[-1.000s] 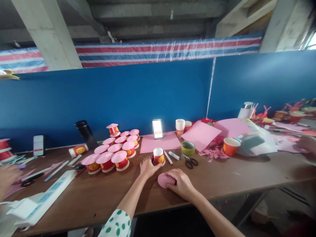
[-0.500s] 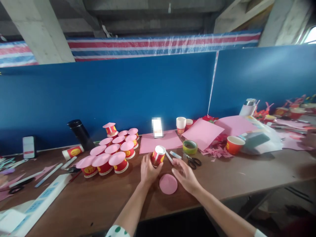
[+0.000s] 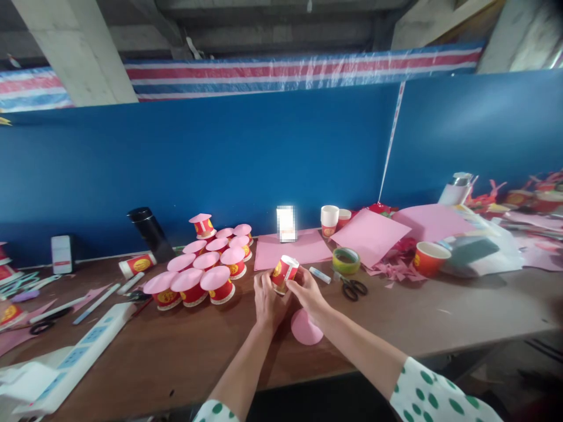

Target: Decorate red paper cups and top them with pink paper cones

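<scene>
A red and white paper cup (image 3: 282, 275) with a yellow emblem is held tilted, its pale end facing up, above the table. My left hand (image 3: 267, 302) wraps around its left and lower side. My right hand (image 3: 309, 293) is closed on its right side, with the thumb pressed near the lower edge. Part of the cup is hidden by my fingers. Just below my right hand, a pink paper disc (image 3: 307, 328) lies flat on the table. A white glue-stick-like tube (image 3: 320, 275) and black scissors (image 3: 353, 288) lie right of my hands.
Several red cups with pink paper tops (image 3: 217, 278) stand to the left, near a black flask (image 3: 150, 233) and a white power strip (image 3: 81, 357). Green tape (image 3: 346, 261), pink sheets (image 3: 372, 237) and a red cup (image 3: 431, 258) lie to the right. A blue partition (image 3: 241, 158) stands behind.
My right hand has moved from beside the cup, fingers apart, to grip its right side. The cup has tilted to the right. The view has shifted slightly.
</scene>
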`<state>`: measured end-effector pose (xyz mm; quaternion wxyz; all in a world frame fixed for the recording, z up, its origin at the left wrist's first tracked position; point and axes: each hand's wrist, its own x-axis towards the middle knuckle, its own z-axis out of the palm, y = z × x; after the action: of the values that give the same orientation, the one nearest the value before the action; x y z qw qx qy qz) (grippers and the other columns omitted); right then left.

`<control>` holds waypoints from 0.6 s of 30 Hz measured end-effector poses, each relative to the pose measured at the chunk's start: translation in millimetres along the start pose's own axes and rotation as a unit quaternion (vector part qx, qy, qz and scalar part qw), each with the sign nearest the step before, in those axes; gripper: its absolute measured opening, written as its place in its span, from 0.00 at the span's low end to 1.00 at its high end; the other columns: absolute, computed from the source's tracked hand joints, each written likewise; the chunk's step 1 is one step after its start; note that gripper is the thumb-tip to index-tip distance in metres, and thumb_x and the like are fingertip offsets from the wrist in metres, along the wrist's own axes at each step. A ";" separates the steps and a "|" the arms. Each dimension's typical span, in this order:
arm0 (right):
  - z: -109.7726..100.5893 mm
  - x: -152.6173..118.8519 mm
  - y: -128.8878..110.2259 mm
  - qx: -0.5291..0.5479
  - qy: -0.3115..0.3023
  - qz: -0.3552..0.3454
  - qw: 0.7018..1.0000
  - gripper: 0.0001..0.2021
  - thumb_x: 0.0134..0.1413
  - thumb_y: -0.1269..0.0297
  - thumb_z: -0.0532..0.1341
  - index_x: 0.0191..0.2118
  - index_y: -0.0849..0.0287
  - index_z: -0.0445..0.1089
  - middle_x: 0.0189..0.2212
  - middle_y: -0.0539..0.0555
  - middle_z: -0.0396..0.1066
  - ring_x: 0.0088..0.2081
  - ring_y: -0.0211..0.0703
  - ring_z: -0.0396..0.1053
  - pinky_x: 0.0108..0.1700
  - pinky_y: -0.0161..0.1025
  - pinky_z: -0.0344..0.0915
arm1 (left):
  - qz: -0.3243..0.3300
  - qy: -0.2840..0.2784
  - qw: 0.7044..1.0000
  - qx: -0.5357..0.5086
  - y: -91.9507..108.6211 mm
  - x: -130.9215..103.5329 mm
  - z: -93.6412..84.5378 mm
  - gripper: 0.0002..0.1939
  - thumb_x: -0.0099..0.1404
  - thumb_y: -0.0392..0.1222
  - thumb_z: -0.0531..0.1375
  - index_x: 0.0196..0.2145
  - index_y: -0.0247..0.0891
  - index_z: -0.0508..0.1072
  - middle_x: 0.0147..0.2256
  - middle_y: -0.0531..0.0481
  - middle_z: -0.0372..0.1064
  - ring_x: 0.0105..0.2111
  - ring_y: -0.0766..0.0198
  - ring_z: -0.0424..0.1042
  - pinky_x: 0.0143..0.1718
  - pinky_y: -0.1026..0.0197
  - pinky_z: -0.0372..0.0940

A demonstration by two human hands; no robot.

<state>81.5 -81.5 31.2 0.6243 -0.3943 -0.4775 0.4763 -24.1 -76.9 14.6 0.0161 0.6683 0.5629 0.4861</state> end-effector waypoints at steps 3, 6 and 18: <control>4.3 0.6 1.6 0.034 0.019 0.024 0.999 0.21 0.41 0.70 0.60 0.45 0.60 0.62 0.40 0.56 0.71 0.42 0.47 0.70 0.44 0.42 0.66 | 0.016 0.012 1.000 0.017 0.9 -0.4 -1.2 0.24 0.50 0.45 0.61 0.44 0.38 0.60 0.40 0.44 0.60 0.43 0.53 0.61 0.44 0.51 0.60; 6.8 1.1 3.0 0.051 0.031 0.035 0.998 0.20 0.40 0.71 0.61 0.44 0.60 0.62 0.38 0.55 0.71 0.41 0.46 0.70 0.43 0.41 0.66 | 0.021 0.022 0.999 0.033 3.3 -0.5 -3.2 0.24 0.50 0.44 0.61 0.44 0.38 0.60 0.39 0.43 0.61 0.43 0.53 0.61 0.43 0.51 0.60; 11.7 -1.6 -4.1 0.093 0.020 0.042 0.995 0.18 0.42 0.68 0.62 0.43 0.60 0.62 0.37 0.54 0.72 0.39 0.45 0.70 0.42 0.41 0.66 | 0.042 0.050 0.994 0.087 4.0 -2.3 -3.8 0.25 0.53 0.48 0.59 0.46 0.33 0.59 0.40 0.39 0.61 0.42 0.51 0.62 0.42 0.51 0.58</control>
<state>70.9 -83.6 37.4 0.6474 -0.3637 -0.4015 0.5361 -23.4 -82.1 17.5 -0.0908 0.6647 0.5750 0.4683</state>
